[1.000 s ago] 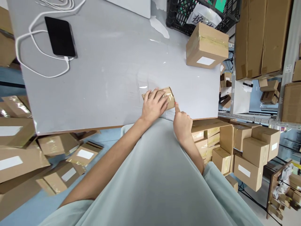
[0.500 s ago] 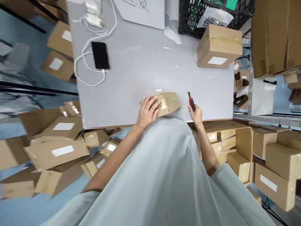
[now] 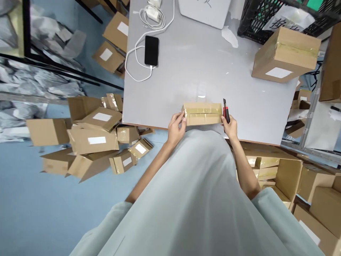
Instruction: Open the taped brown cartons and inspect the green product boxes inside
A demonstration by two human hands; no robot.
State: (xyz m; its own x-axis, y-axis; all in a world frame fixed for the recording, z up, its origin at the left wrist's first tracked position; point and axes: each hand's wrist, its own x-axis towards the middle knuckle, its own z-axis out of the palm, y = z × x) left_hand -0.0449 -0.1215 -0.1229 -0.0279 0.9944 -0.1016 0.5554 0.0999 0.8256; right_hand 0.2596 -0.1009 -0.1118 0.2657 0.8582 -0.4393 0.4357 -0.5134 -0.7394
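Gripping a cutter (image 3: 226,113), the right hand (image 3: 230,126) touched the taped brown box (image 3: 204,120) the left hand (image 3: 176,128) held; beyond sat a white label (image 3: 279,72).

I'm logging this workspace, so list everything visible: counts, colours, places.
Table: 1, grey, centre
Small box: 1, brown, table's near edge
Utility knife: 1, red and black, small box's right end
Phone: 1, black, table's left
Cable: count unclear, white, beside phone
Adapters: 2, white, beyond phone
Flat object: 1, grey, table's far edge
Crate: 1, black, table's far right
Packet: 1, white, at crate
Larger box: 1, brown, table's right
Open carton: 1, brown, lower right
Other boxes: many, brown, both sides
Packages: many, grey, far left
Floor: 1, blue, lower left
Garment: 1, pale green, lower centre
Left hand: 1, bare, small box's left end
Right hand: 1, bare, holding utility knife
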